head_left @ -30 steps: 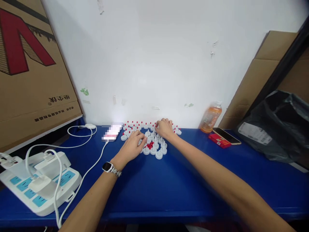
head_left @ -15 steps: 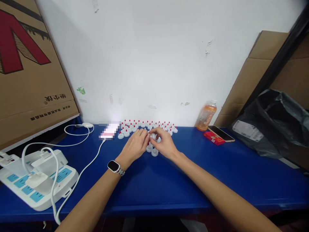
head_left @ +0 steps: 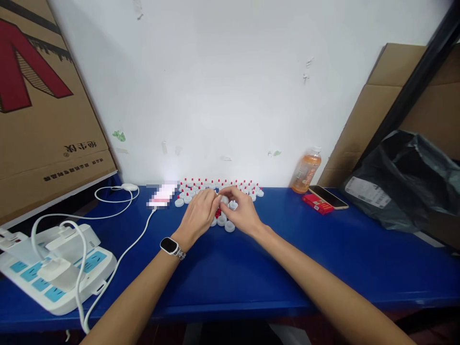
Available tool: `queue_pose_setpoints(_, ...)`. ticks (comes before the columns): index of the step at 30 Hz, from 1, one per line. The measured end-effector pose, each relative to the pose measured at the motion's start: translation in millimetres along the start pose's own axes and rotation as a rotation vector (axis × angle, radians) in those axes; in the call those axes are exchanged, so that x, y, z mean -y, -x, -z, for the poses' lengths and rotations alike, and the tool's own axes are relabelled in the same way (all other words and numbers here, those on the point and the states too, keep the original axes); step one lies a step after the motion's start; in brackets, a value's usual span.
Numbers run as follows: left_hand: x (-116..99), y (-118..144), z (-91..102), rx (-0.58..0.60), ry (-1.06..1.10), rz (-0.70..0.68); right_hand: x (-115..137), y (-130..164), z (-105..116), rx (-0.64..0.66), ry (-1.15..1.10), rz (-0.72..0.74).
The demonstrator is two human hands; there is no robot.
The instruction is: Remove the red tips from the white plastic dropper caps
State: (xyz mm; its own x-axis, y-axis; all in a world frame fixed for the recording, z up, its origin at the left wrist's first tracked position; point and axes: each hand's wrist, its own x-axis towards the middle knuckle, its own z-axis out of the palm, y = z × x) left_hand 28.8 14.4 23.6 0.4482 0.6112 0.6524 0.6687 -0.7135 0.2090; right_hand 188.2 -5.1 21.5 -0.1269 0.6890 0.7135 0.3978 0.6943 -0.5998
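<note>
Your right hand (head_left: 242, 211) pinches a white cap (head_left: 224, 199) right at the curled fingertips of your left hand (head_left: 198, 213); whether the left grips anything, I cannot tell. Small red tips (head_left: 217, 213) lie below, between your hands; red-tipped caps (head_left: 187, 196) stand beyond.

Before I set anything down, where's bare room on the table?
Widest: table, front right, between right forearm and bag. Next: front middle, between right forearm and left forearm, nearer than the white caps. Crowded: back middle (caps, left hand, right hand); left (power strip, cables); back right (bottle, red box, phone, bag).
</note>
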Motion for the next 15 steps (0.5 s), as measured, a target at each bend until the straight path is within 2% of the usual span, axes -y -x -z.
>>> queue_pose_setpoints(3,0.6,0.9,6.5,0.05,-0.103,-0.14,1.3,-0.3,4.5,0.132,-0.19,-0.096)
queue_pose_setpoints(5,0.2,0.6,9.1,0.056,-0.043,-0.14,2.0,-2.5,11.1,0.198,-0.17,-0.078)
queue_pose_setpoints(7,0.1,-0.6,10.8,-0.016,0.078,-0.012,0.1,-5.4,20.0,0.167,-0.014,-0.034)
queue_pose_setpoints(9,1.6,-2.1,11.4,-0.113,0.159,0.146,-5.9,-8.1,29.3,0.076,0.158,-0.031)
queue_pose_setpoints(10,3.2,-2.7,10.8,-0.127,0.169,0.182,-10.2,-9.2,33.5,0.032,0.215,-0.054)
queue_pose_setpoints(11,5.3,-3.0,9.4,-0.105,0.156,0.174,-15.0,-10.1,37.0,-0.004,0.247,-0.093)
queue_pose_setpoints(15,16.4,0.1,-3.2,0.155,0.026,-0.036,-36.0,-15.6,41.5,-0.046,0.329,-0.215)
